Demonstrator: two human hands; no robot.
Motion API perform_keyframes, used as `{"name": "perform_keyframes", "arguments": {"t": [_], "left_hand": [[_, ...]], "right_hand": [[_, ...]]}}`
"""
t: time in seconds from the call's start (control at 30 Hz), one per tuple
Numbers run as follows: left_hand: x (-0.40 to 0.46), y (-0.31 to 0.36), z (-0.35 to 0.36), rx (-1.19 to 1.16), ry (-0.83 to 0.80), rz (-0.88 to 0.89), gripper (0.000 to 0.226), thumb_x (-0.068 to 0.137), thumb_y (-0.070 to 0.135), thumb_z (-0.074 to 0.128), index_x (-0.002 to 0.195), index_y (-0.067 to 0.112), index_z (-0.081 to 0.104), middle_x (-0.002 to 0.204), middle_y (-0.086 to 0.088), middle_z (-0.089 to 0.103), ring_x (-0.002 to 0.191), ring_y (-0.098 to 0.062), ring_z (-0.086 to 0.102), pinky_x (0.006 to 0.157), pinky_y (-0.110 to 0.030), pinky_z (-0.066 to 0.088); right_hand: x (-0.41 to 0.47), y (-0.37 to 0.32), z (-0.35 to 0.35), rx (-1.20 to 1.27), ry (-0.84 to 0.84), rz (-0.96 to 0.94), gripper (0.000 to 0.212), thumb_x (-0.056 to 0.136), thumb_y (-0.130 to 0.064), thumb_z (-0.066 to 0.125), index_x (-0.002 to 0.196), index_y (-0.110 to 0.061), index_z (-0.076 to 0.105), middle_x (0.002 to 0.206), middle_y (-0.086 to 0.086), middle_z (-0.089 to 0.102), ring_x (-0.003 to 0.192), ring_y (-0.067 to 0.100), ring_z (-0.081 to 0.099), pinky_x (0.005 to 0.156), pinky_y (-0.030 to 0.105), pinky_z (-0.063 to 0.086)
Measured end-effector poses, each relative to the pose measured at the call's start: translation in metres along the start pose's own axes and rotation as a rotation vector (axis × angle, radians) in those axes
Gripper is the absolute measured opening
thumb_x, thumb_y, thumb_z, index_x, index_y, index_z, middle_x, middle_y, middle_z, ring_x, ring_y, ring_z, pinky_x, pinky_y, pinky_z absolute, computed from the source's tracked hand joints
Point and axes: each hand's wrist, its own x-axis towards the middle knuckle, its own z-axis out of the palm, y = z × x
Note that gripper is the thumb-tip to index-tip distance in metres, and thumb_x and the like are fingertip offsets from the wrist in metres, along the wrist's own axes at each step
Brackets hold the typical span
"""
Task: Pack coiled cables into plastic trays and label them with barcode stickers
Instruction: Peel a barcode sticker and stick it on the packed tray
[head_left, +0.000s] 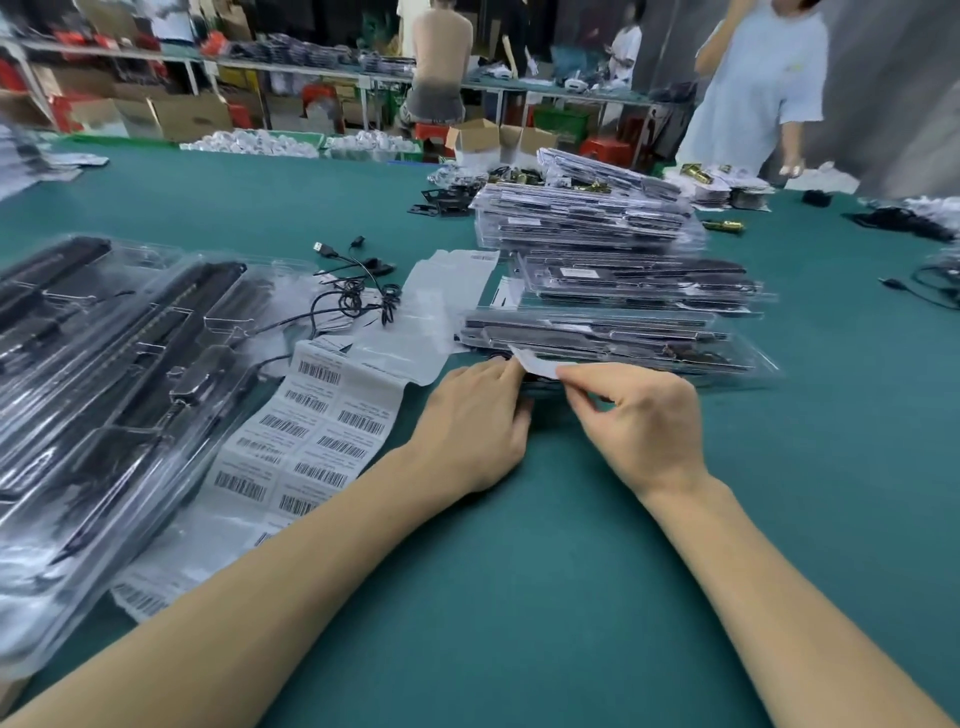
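Observation:
A white barcode sticker (537, 362) is pinched between my left hand (475, 421) and my right hand (641, 421) at mid-table, just in front of the nearest clear plastic tray (623, 345) with black contents. A dark item lies partly hidden under both hands. A long sheet of barcode stickers (317, 431) runs left of my left forearm. Loose black cables (358, 291) lie beyond it. Open clear trays (93, 395) holding black parts fill the left side.
Stacks of closed trays (587, 218) rise behind the hands. An empty sticker backing strip (441, 306) lies by the cables. More cables (930, 280) sit at the right edge. A person in a pale dress (763, 88) stands at the far right; cartons and shelves line the back.

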Motion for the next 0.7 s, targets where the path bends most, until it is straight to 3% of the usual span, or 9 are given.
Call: {"name": "perform_keyframes", "arguments": {"t": [0.17, 0.3, 0.37, 0.47, 0.57, 0.7], "left_hand": [[-0.002, 0.001, 0.000, 0.003, 0.007, -0.012, 0.027, 0.100, 0.033, 0.043, 0.119, 0.014, 0.049, 0.118, -0.005, 0.061, 0.112, -0.026, 0.055, 0.093, -0.033, 0.035], [-0.001, 0.002, 0.003, 0.069, 0.010, 0.047, 0.035, 0.102, 0.037, 0.037, 0.126, 0.015, 0.051, 0.129, -0.001, 0.058, 0.122, -0.020, 0.049, 0.105, -0.031, 0.031], [-0.002, 0.003, 0.003, 0.049, 0.015, 0.057, 0.035, 0.102, 0.036, 0.038, 0.125, 0.015, 0.054, 0.131, -0.003, 0.058, 0.123, -0.020, 0.047, 0.104, -0.028, 0.027], [-0.004, 0.003, 0.000, 0.029, -0.020, 0.085, 0.040, 0.103, 0.036, 0.036, 0.130, 0.011, 0.052, 0.139, -0.006, 0.054, 0.132, -0.021, 0.043, 0.111, -0.031, 0.028], [-0.005, 0.001, -0.001, 0.044, -0.044, 0.105, 0.039, 0.103, 0.035, 0.035, 0.129, 0.011, 0.051, 0.134, -0.006, 0.056, 0.128, -0.022, 0.045, 0.111, -0.033, 0.029], [-0.004, 0.000, -0.001, 0.068, -0.069, 0.111, 0.044, 0.102, 0.036, 0.035, 0.135, 0.011, 0.046, 0.132, -0.005, 0.056, 0.124, -0.023, 0.046, 0.111, -0.033, 0.029]], "right_hand": [[0.006, -0.007, 0.006, -0.161, -0.022, 0.070, 0.009, 0.077, -0.009, 0.078, 0.077, -0.019, 0.078, 0.073, 0.001, 0.075, 0.066, 0.028, 0.071, 0.050, 0.034, 0.054], [0.006, -0.009, 0.007, -0.218, -0.047, 0.101, 0.009, 0.076, -0.010, 0.081, 0.074, -0.018, 0.077, 0.070, 0.002, 0.074, 0.064, 0.031, 0.070, 0.049, 0.035, 0.054], [0.008, -0.013, 0.009, -0.257, -0.059, 0.117, 0.009, 0.076, -0.011, 0.081, 0.073, -0.018, 0.077, 0.067, 0.002, 0.073, 0.060, 0.032, 0.068, 0.048, 0.032, 0.052], [0.012, -0.024, 0.016, -0.320, -0.073, 0.139, 0.009, 0.079, -0.016, 0.081, 0.074, -0.022, 0.077, 0.065, 0.000, 0.071, 0.056, 0.031, 0.065, 0.049, 0.027, 0.041], [0.010, -0.028, 0.022, -0.344, -0.215, 0.159, 0.012, 0.090, -0.021, 0.065, 0.092, -0.028, 0.075, 0.077, -0.003, 0.073, 0.073, 0.029, 0.067, 0.053, 0.029, 0.033], [0.003, -0.023, 0.018, -0.202, -0.382, 0.127, 0.046, 0.090, -0.011, 0.055, 0.130, -0.029, 0.066, 0.117, -0.007, 0.072, 0.105, 0.025, 0.063, 0.075, 0.032, 0.048]]}}
